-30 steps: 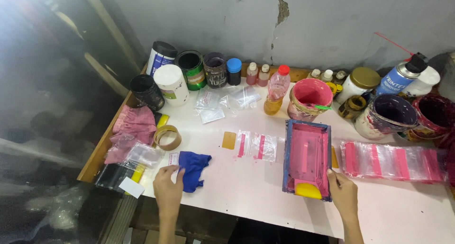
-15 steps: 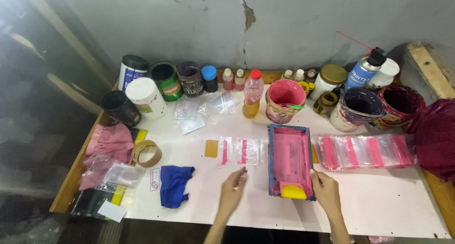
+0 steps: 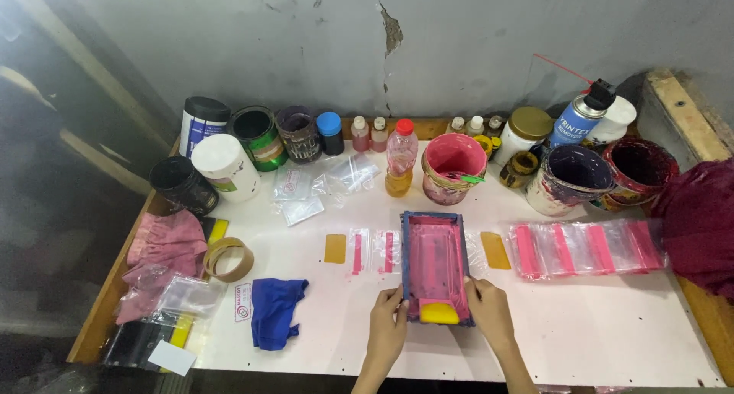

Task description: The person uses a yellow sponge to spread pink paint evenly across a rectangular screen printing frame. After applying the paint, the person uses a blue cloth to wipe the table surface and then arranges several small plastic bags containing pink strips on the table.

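Note:
A small blue-framed printing screen, stained pink inside, lies flat on the white table. A yellow squeegee rests at its near end. My left hand grips the frame's near left corner. My right hand grips its near right corner. Clear pouches with a pink stripe lie just left of the frame, next to an orange patch.
A row of pink-striped pouches lies to the right. Paint tubs, jars, bottles and a spray can line the back wall. A blue cloth, tape roll and pink rag sit at the left; a dark red cloth at the right.
My left hand left the blue cloth, crossed rightward over the table and took hold of the frame's near left corner. The right hand stayed on the frame. The view shifted left.

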